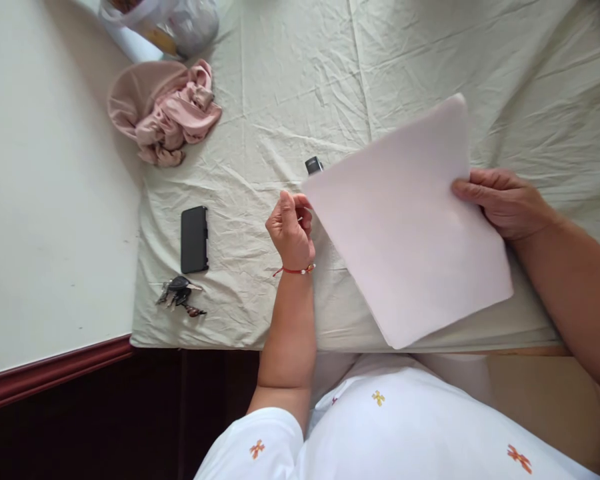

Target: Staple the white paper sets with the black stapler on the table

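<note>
Evidently your right hand [511, 203] pinches the blank white rectangular paper [410, 233] edgewise, thumb uppermost, probably steadying it above the pale wrinkled cloth [285, 93]; your left hand [293, 230] curls at its left corner, grip unclear.

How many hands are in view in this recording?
2. The left hand is at the left edge of the white paper, contact unclear; the right hand grips the paper's right edge. No other hands show.
</note>
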### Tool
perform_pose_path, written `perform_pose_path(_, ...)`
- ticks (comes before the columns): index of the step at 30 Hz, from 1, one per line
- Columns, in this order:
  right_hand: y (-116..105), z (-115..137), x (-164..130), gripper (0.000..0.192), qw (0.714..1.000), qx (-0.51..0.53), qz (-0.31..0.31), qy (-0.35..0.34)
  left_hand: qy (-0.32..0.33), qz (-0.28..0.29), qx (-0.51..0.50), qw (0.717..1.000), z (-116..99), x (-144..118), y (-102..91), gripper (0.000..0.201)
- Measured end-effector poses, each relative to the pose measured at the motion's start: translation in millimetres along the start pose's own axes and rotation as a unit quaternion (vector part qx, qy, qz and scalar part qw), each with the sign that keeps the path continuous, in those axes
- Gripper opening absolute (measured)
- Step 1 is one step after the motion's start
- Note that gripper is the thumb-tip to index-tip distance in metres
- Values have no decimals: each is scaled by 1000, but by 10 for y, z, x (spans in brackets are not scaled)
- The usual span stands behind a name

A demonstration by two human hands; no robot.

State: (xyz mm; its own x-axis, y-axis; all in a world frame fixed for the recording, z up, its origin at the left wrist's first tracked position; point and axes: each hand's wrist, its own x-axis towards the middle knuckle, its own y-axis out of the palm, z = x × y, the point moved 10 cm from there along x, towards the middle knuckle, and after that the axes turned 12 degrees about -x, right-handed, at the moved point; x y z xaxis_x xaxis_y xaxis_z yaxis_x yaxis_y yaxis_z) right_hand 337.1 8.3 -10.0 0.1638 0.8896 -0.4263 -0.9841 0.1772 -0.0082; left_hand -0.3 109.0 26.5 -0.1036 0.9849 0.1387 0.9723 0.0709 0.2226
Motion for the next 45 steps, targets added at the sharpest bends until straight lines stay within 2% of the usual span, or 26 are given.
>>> perform_pose_path(3,-54,74,49,39,996,30,-45,-64,-87,53,-50,993,55,-74,186,69)
perform_pose_path(7,-34,58,102,45,996,23,-35,-81,-208,178,-48,961,196,-263,486,66)
perform_pose_path(9,-16,35,121,47,997,11,-25,-77,-253,228,-20,940,282,-351,551,60)
perform_pose_path(12,9,30,149,47,997,13,-18,-76,-287,253,22,924,389,-389,529,58)
perform_pose_path(15,2,79,145,46,994,38,-36,-91,-296,245,35,923,443,-366,486,57)
perform_pose_path(20,96,63,6,46,996,31,-30,-77,-319,211,14,924,491,-387,468,49)
perform_pose_path(23,-19,79,-122,38,987,23,-110,-113,-306,206,5,929,476,-393,487,43)
perform_pose_path(25,-68,97,-176,32,980,25,-139,-142,-284,195,-13,938,449,-363,480,42)
perform_pose_path(29,-66,46,-144,25,985,27,-113,-126,-236,166,-30,957,406,-258,419,48)
perform_pose_path(33,-126,11,-117,26,988,5,-117,-105,-191,176,-42,965,371,-187,414,50)
perform_pose_path(36,-177,-5,-119,29,985,-16,-138,-102,-187,178,-43,965,406,-173,384,46)
perform_pose_path(41,-182,7,-130,35,983,-14,-146,-107,-171,137,-25,975,436,-150,286,54)
perform_pose_path(45,-129,56,-130,41,985,16,-122,-121,-175,126,-61,975,454,-165,319,41)
